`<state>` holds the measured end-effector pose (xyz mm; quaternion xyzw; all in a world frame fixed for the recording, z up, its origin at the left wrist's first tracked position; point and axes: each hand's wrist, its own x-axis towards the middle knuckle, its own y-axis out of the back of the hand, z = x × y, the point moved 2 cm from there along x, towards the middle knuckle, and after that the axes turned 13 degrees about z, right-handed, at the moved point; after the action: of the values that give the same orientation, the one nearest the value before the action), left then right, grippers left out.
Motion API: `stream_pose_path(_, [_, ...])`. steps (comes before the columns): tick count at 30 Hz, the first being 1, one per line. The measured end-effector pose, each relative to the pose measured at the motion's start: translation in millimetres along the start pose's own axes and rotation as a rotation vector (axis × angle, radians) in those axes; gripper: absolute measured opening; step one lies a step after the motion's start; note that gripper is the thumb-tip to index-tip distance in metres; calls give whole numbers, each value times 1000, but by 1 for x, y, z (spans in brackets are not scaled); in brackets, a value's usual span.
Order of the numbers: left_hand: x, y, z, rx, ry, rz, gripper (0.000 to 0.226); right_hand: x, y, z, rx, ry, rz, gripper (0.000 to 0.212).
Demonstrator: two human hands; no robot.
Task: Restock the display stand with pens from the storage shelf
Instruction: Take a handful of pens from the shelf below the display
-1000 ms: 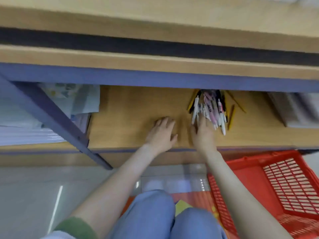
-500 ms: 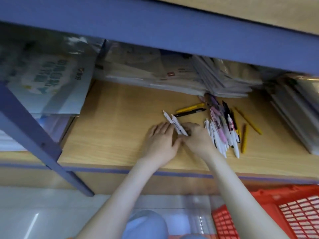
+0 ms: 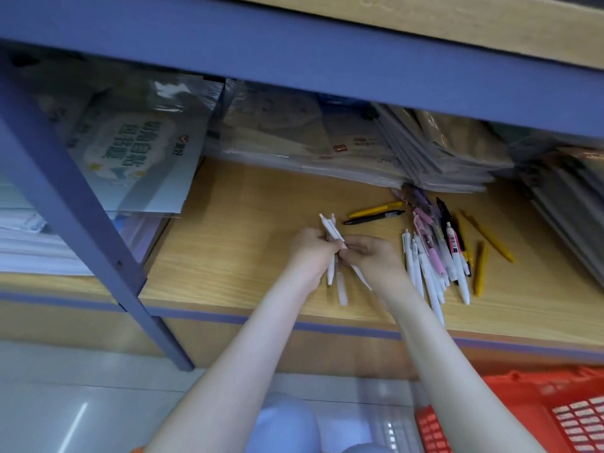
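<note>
Got white pens (image 3: 331,228) gripped in my left hand (image 3: 310,251) & right hand (image 3: 376,256); loose pens (image 3: 436,259) lie on shelf (image 3: 245,223), rt side.

Two bare forearms, left forearm (image 3: 248,348) and right forearm (image 3: 434,354), reach forward from the lower edge of the view and converge until the hands touch. The left hand (image 3: 310,253), fingers curled, grips a few slim white plastic pens (image 3: 332,227). The right hand (image 3: 376,256), back uppermost, pinches one slanting pen of the same cluster.
</note>
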<state>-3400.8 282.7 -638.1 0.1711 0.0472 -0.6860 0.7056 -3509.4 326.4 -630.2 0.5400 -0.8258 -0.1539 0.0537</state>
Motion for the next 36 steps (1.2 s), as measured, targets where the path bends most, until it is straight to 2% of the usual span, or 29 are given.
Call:
stream_pose_path(4, [-2,6,-2,-140,88,-71,6,-1,-3,-1,85,36,38,21])
stream_pose_path(7, [-6,7,0,-298,142,-109,6,-2,-8,-4,152,73,76,25])
stream_pose_path(11, [-9,18,3,-525,146,-54,11,-3,-11,-1,168,63,151,18])
stream_pose_path(14, [-6,26,3,-510,82,28,12,-6,-19,4,199,16,147,10])
stream_pose_path(16, [-7,27,2,-459,28,74,9,-9,-29,3,163,59,98,7])
stream_pose_path(20, [-8,31,-6,-488,-18,96,26,-3,-33,-3,-120,349,-17,15])
stream_pose_path(22, [-8,39,-6,-574,7,94,22,18,-27,-3,-354,512,96,22])
stream_pose_path(23, [-8,44,-4,-603,14,104,20,32,-23,-3,-534,530,175,30])
stream_pose_path(25, [-9,51,1,-616,5,129,18,57,-16,2,-863,369,200,44])
stream_pose_path(27, [-9,58,5,-607,5,134,19,69,-17,10,-969,244,96,49])
stream_pose_path(31, [-7,65,-1,-661,121,127,17,55,-23,19,-809,434,60,42])
stream_pose_path(36, [-8,61,-15,-779,297,76,10,10,-17,21,-569,630,-169,21])
